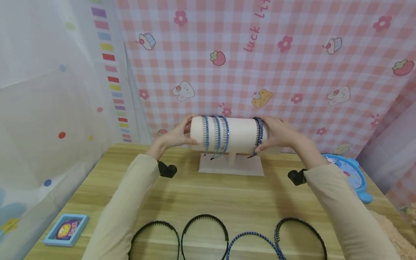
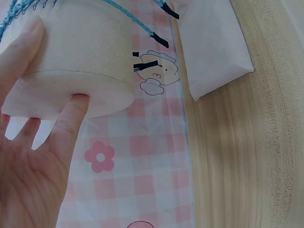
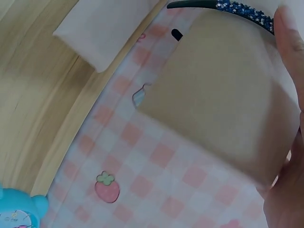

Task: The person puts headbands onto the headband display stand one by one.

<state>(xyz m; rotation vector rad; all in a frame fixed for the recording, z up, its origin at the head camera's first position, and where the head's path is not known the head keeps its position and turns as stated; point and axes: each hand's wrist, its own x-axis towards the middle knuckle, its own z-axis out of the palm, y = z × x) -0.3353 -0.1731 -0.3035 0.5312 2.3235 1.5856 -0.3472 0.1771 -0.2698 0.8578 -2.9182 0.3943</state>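
Note:
A pale padded roll of a headband display stand [image 1: 242, 131] carries three light-blue toothed headbands [image 1: 217, 133] toward its left and a dark-blue glittery headband [image 1: 259, 131] toward its right. My left hand [image 1: 177, 135] grips the roll's left end, its thumb on the front and a fingertip against the round end face [image 2: 109, 97]. Around the right part of the roll, my right hand [image 1: 281, 133] holds the dark-blue headband, with its thumb at the lower part of the band and fingers at the top. In the right wrist view the thumb meets the glittery strip [image 3: 244, 12]; other fingers are hidden behind the roll.
Several more headbands [image 1: 205, 216] lie along the table's near edge. A blue clock [image 1: 352, 173] stands at the right, and a small blue-framed box [image 1: 66, 230] lies at the left. A pink checked cloth [image 1: 201, 76] hangs behind the wooden table [image 1: 195, 195].

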